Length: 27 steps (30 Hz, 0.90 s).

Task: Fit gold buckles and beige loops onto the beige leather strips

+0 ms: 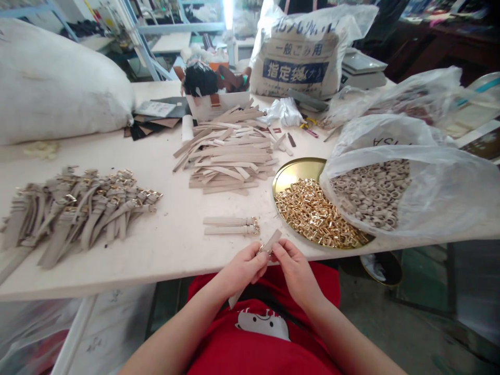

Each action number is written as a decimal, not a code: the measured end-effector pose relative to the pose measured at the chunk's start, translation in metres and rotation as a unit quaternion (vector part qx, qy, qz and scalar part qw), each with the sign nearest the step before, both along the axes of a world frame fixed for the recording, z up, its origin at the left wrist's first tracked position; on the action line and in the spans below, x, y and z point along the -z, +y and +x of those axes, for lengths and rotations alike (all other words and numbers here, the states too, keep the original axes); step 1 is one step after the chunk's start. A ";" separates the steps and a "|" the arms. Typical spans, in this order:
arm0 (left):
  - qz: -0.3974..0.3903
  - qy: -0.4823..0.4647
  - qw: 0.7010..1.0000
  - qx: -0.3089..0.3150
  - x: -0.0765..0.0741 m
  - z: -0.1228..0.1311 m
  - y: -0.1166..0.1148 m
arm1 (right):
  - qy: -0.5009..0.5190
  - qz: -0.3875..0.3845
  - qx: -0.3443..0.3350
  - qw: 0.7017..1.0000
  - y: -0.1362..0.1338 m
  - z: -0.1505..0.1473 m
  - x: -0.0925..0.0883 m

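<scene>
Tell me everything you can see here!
table: one, white, under everything
held strap: one, beige, at the table's near edge
buckled straps: two, beige, just beyond the held strap
strap pile: many, beige and gold, table's left
plain strap heap: many, beige, table's middle
tray: one, gold, right of middle
buckles: many, gold, in the tray
plastic bag: one, clear, holding beige loops, overlapping the tray's right
sack: one, white, far left
printed bag: one, white and blue, far side
left hand grip: one, bare, shut on the held strap
right hand grip: one, bare, shut on the held strap
</scene>
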<state>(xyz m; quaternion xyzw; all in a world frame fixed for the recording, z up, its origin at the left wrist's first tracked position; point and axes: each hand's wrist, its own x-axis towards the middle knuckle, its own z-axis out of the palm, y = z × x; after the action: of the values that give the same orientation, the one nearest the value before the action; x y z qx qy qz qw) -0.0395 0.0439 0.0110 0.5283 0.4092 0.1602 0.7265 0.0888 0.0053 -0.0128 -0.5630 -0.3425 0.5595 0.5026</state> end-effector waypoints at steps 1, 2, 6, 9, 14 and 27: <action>-0.002 -0.002 1.000 0.001 0.000 0.000 -0.001 | -0.018 0.005 -0.006 1.000 -0.001 0.001 -0.001; -0.003 -0.001 1.000 -0.004 0.000 0.001 -0.003 | -0.041 0.011 -0.005 0.999 -0.001 0.002 -0.001; 0.010 0.010 0.999 -0.049 -0.003 0.004 -0.012 | 0.014 0.007 0.001 1.000 -0.003 0.001 -0.002; 0.028 0.018 0.998 -0.045 -0.008 0.005 -0.017 | 0.168 -0.021 -0.021 0.985 -0.005 -0.001 -0.001; 0.013 0.035 0.998 -0.052 -0.004 0.004 -0.025 | 0.036 0.013 -0.026 0.999 -0.016 0.002 -0.002; 0.107 0.103 0.988 0.040 -0.001 -0.006 -0.019 | -0.054 0.032 -0.119 0.991 -0.017 0.015 -0.013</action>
<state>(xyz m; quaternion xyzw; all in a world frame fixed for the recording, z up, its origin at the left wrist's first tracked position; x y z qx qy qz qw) -0.0455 0.0246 0.0123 0.6324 0.4410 0.1191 0.6256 0.1039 -0.0112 0.0000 -0.5317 -0.4512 0.5727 0.4310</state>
